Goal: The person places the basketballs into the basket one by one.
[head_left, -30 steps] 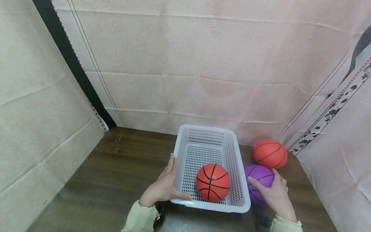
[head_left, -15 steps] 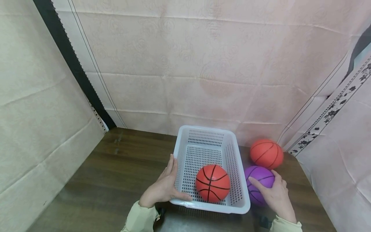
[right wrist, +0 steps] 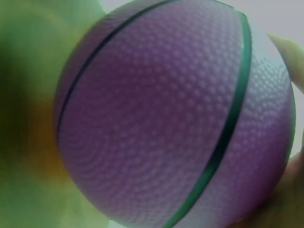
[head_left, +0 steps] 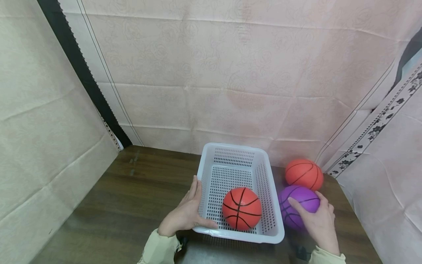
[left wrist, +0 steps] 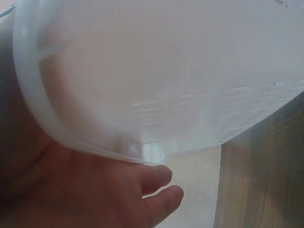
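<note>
A pale plastic basket (head_left: 233, 236) with slotted walls sits on the table, an orange-red toy basketball (head_left: 242, 209) inside near its front. My left hand (head_left: 184, 212) grips the basket's near left corner, thumb over the front rim and fingers along the outer left side. In the left wrist view, fingertips (left wrist: 164, 194) show below the rim. To the right of the basket, my right hand (head_left: 316, 218) holds a purple toy basketball (head_left: 298, 205) between thumb and fingers. That ball fills most of the right wrist view, its pebbled surface (right wrist: 156, 104) crossed by dark lines.
Another orange-red toy basketball (head_left: 304, 173) lies behind the purple one, by the back right corner. The dark wood table (head_left: 125, 205) meets a pale cloth backdrop (head_left: 211, 73) behind and cloth walls at both sides.
My right hand and the purple ball have shifted slightly right and away from the basket. The ball behind has moved a little left. My left hand and the basket have stayed nearly still.
</note>
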Tool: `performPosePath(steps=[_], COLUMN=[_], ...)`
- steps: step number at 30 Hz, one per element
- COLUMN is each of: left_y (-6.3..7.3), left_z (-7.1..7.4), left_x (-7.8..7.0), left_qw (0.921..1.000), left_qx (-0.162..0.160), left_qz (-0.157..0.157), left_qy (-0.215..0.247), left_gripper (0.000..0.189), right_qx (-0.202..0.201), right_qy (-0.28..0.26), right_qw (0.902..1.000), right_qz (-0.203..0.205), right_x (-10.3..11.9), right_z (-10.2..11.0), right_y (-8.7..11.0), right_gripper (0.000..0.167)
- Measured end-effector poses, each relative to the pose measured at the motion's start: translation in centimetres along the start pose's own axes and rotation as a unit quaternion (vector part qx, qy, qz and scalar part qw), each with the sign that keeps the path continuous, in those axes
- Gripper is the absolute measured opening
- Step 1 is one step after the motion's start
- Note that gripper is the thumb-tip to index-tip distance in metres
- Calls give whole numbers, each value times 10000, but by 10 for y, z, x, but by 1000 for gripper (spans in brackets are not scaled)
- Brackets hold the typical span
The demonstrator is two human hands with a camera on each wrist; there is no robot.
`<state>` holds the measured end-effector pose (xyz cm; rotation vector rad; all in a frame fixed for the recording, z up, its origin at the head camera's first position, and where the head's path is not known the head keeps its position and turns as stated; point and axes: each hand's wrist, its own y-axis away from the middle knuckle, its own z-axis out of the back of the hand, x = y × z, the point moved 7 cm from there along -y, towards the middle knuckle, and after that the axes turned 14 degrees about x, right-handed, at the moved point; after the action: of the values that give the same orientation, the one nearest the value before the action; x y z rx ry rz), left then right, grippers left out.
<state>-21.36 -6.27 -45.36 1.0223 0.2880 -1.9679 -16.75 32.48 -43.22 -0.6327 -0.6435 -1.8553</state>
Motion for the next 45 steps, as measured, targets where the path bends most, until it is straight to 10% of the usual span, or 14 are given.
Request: performPosePath(steps=[18, 45], left_y=[0, 1], left_z=[1, 0], left_x=[-2, 1], left_qw=[10000, 10000], left_qx=[1, 3], left_qz=[-69, -44], left_qy=[-16, -89], left_gripper=[143, 144], right_qx=[-680, -662], right_qy=[-599, -770], right_qw=[9958, 9947], right_qz=[126, 167], right_x=[2, 12], right_z=[15, 20], right_y=[7, 17], right_gripper=[107, 108])
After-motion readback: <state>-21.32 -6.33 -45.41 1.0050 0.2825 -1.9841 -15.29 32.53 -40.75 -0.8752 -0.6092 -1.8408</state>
